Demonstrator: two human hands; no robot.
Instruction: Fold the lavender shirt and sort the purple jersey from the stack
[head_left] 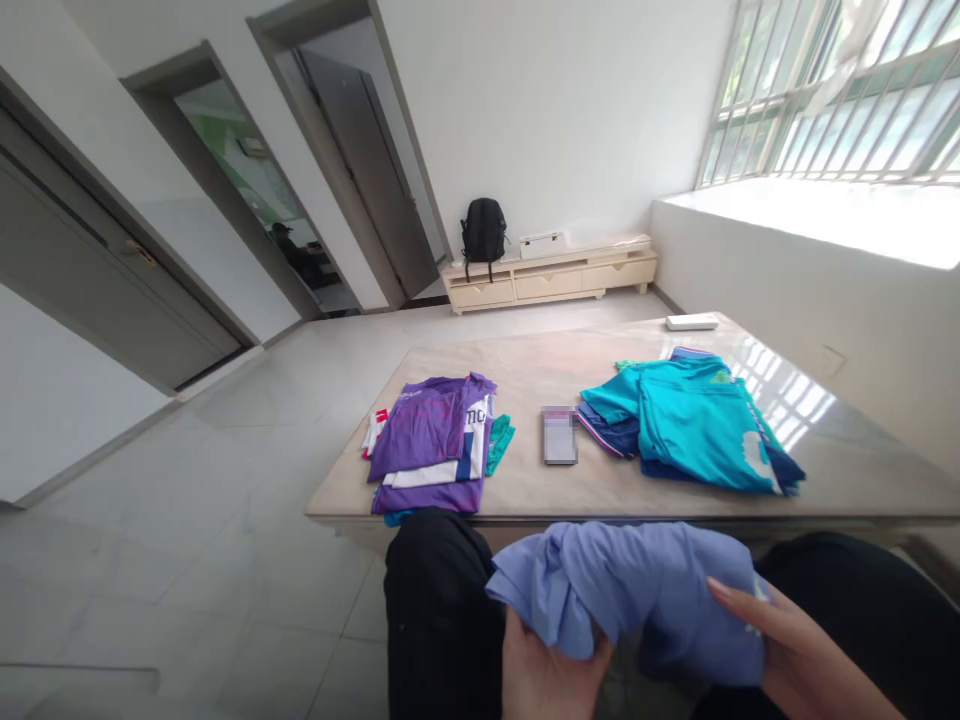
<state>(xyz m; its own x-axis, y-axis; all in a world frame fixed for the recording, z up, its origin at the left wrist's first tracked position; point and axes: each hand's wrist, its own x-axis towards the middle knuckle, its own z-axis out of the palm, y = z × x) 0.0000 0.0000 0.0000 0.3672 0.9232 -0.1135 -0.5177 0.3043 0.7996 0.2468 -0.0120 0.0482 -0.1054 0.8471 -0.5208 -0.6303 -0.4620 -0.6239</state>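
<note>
A bunched light blue garment (637, 585) lies across my lap, below the table's near edge. My left hand (544, 675) grips its lower left fold from underneath. My right hand (787, 655) rests on its right side with fingers stretched over the cloth. On the table (525, 490), a folded stack of purple shirts (435, 440) sits at the left. A loose pile of teal and dark blue shirts (690, 420) lies at the right. A small grey phone-like slab (559, 435) lies between the two piles.
A white flat box (691, 322) sits at the table's far right corner. A low cream cabinet (551, 275) with a black backpack (484, 232) stands against the far wall. Doors line the left wall; a barred window is at the right.
</note>
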